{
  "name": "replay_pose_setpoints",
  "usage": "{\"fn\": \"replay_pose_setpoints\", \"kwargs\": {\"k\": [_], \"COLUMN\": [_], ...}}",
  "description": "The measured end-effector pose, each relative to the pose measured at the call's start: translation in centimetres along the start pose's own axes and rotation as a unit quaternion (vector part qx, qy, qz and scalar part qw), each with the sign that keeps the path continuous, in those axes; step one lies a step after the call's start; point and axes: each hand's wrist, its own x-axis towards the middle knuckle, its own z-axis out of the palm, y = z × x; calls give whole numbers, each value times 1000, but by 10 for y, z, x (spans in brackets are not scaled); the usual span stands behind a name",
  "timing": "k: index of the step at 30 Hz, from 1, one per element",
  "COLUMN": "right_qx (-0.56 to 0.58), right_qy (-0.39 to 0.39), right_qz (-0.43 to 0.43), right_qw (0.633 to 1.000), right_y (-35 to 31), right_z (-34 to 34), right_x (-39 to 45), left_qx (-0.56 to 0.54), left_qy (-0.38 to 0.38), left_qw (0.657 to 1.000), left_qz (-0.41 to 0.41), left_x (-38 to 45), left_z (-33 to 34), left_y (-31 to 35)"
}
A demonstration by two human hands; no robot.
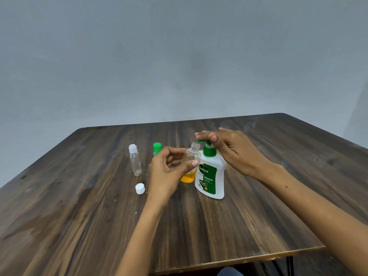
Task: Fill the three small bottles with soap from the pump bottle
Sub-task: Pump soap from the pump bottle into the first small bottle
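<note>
Head view: the dark wood-grain counter [258, 216] has bare room toward every edge. Mid-counter, the right grip [233, 150] presses flat on the white green-pump soap bottle [211, 176]; the left grip [171, 166] pinches an uncapped clear small bottle [192, 156] under its spout, amber soap at bottom. Left stand a white-capped clear bottle [135, 160], a green-capped bottle [157, 148], and a loose white cap [140, 188].

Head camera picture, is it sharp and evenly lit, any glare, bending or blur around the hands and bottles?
Head view: soft, even light with faint shadows; no strong glare on the pump bottle; wide-angle bending skews the table edges; the image is slightly soft overall, yet the label reads clearly; the left hand, holding the open small bottle, and the right hand on the pump show little motion blur.
</note>
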Motion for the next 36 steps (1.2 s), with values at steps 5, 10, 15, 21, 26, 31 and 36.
{"fn": "replay_pose_setpoints", "kwargs": {"k": [5,10,15,21,26,31,36], "right_qx": [7,13,-29,-14,-15,4,15], "right_qy": [13,22,-5,4,3,10,16], "right_qz": [-7,-2,-19,-15,-22,-13,-4], "right_qw": [1000,1000,999,1000,1000,1000,1000], "right_y": [0,3,4,3,3,1,2], "right_z": [1,6,1,4,1,1,2], "right_x": [-2,-8,-3,-3,-2,1,-1], "left_qx": [1,1,1,-8,-5,-1,-5], "left_qy": [2,-1,2,-7,-3,-1,3], "left_qw": [1000,1000,1000,1000,1000,1000,1000], "left_qz": [3,4,8,8,9,5,6], "left_x": [-1,-2,-1,-1,2,2,2], "left_z": [0,1,0,3,0,1,0], "left_y": [2,2,2,2,1,0,2]}}
